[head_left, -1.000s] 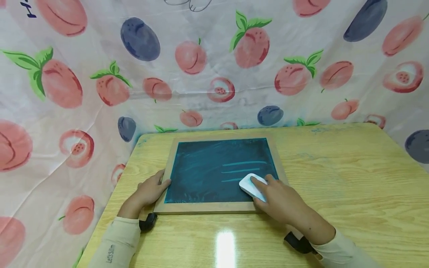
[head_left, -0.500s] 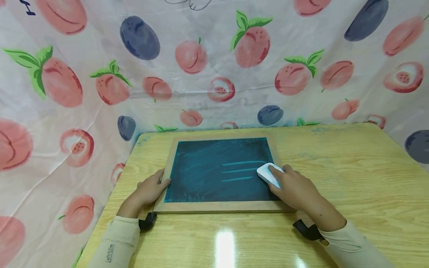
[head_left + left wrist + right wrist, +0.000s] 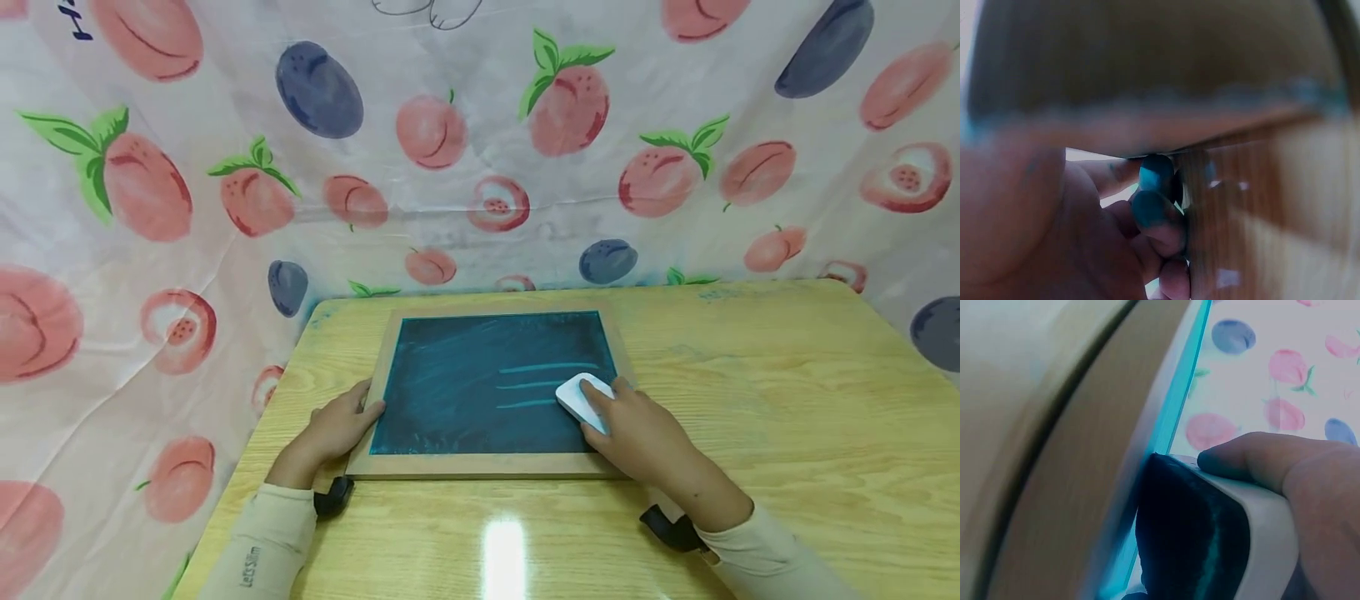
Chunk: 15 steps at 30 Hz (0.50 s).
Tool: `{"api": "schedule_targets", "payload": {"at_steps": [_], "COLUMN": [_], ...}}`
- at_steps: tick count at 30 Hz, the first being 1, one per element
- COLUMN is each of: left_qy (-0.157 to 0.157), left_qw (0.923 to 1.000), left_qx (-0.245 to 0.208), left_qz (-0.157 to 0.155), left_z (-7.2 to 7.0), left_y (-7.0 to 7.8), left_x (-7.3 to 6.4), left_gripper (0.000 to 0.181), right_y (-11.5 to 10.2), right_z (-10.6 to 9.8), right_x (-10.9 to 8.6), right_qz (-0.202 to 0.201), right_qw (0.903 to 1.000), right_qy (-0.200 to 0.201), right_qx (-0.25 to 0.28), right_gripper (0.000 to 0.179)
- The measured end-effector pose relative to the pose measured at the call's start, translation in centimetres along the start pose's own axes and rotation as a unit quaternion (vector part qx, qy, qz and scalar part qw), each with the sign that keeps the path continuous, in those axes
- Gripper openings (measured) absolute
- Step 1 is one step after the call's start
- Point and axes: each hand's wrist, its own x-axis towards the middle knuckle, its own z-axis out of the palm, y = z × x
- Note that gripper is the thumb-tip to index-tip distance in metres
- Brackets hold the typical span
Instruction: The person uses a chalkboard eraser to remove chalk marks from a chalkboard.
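Observation:
A small chalkboard [image 3: 450,383] with a wooden frame lies on the table, turquoise chalk lines [image 3: 536,386] on its right half. My right hand [image 3: 641,437] holds a white chalkboard eraser [image 3: 576,399] against the board, over the right end of the lowest line. In the right wrist view, the eraser's dark felt [image 3: 1194,531] carries turquoise dust and meets the board. My left hand [image 3: 337,423] grips the frame's left side, thumb on top. Seen from the left wrist, its fingers [image 3: 1163,228] curl at the board's edge, chalk dust on the tips.
The wood-grain table [image 3: 765,400] extends to the right, with faint turquoise smudges near its back edge. A fruit-patterned cloth [image 3: 465,100] hangs behind and along the left. Light glares off the table [image 3: 505,550] in front.
My right hand slid the eraser right and away to the board's right edge, then part of the way back left and nearer. The chalk lines still show. My left hand stayed put.

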Motion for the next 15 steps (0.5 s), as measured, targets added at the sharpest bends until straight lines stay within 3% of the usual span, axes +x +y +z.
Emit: {"api": "schedule_targets", "payload": {"at_steps": [15], "left_qy": [0.006], "left_qw": [1.0], "left_qx": [0.002], "left_qz": [0.004], "left_z": [0.0], "left_y": [0.1], "left_x": [0.1], "left_gripper": [0.063], "right_y": [-6.1], "right_z": [1.5], "right_x": [1.2], "right_qz": [-0.038], "right_qw": [0.9985], "right_qy": [-0.039], "right_qx": [0.01], "right_gripper": [0.058]}}
